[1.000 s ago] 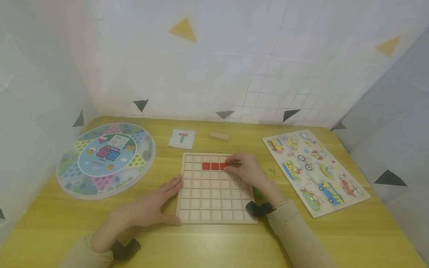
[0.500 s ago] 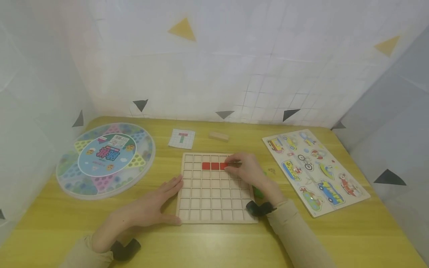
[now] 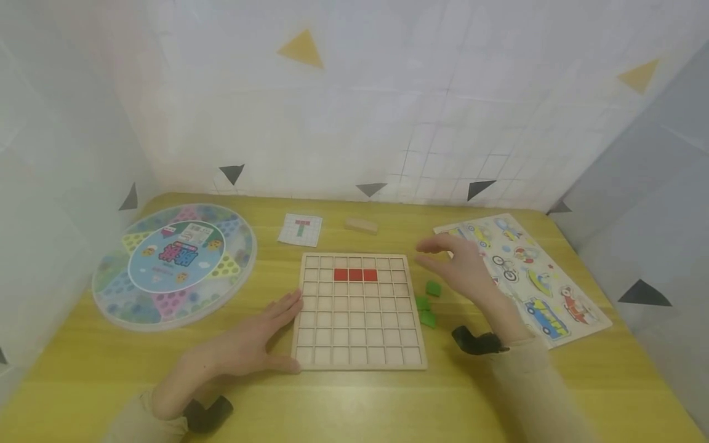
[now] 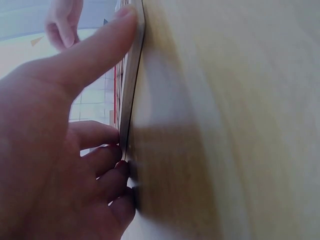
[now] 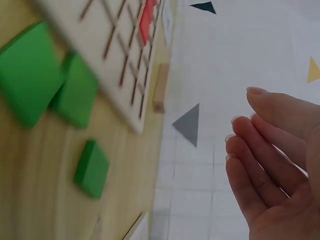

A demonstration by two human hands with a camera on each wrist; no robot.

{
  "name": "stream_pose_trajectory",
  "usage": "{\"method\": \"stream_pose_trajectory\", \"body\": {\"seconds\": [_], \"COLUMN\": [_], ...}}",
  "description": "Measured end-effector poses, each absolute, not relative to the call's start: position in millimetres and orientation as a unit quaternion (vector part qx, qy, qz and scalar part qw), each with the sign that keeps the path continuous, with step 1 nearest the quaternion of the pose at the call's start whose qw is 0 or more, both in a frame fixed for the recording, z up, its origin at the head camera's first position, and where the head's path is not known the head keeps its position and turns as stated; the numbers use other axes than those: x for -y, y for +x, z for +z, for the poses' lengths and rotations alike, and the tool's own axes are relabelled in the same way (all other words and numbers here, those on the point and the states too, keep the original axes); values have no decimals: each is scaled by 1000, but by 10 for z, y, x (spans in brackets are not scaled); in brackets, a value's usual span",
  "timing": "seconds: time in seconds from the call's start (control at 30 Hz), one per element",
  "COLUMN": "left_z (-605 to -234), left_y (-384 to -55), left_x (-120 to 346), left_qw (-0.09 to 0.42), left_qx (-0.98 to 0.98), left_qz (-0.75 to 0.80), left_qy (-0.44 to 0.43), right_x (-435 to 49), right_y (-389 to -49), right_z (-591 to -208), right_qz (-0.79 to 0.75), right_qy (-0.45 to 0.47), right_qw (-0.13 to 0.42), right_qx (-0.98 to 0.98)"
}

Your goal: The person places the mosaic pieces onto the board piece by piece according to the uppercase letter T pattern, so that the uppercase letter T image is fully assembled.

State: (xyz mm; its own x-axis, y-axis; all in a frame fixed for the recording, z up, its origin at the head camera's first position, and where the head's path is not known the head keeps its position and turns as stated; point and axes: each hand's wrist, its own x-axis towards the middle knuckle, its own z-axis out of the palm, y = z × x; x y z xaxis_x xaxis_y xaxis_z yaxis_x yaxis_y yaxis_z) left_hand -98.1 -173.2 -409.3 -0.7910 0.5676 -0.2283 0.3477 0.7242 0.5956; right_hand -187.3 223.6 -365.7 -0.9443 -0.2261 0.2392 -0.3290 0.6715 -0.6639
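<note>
A wooden grid board lies at the middle of the table, with three red square tiles side by side in its second row from the back. My left hand rests at the board's left edge, fingertips and thumb touching its side. Above the table, right of the board, my right hand hovers with fingers loosely bent and nothing between them. Three green tiles lie on the table against and near the board's right side; in the right wrist view these green tiles look thick and square.
Behind the board lie a paper card with a red and green T pattern and a small wooden block. A round Chinese checkers set is at left. A vehicle picture puzzle lies at right, partly behind my right hand.
My right hand has let go of the rightmost red tile and moved right, off the board. The green tiles now show fully. My left hand has stayed put.
</note>
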Motion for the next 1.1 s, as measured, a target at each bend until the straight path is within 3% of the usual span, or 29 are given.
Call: {"method": "stream_pose_trajectory", "body": {"seconds": [0.47,0.8,1.1], "left_z": [-4121,-4084,-4079], "left_y": [-989,-976,-979], "left_x": [1715,1750,1753], "left_qw": [198,199,199], "left_qx": [-905,-898,-897], "left_qz": [273,285,283], "left_qy": [260,270,274], "right_x": [-2792,-2728,-2694], "right_y": [-1668,-1708,-1720], "right_z": [-3945,-4106,-4225], "right_qz": [326,319,319], "right_qy": [132,146,142], "right_qw": [60,67,38], "right_qx": [934,934,936]}}
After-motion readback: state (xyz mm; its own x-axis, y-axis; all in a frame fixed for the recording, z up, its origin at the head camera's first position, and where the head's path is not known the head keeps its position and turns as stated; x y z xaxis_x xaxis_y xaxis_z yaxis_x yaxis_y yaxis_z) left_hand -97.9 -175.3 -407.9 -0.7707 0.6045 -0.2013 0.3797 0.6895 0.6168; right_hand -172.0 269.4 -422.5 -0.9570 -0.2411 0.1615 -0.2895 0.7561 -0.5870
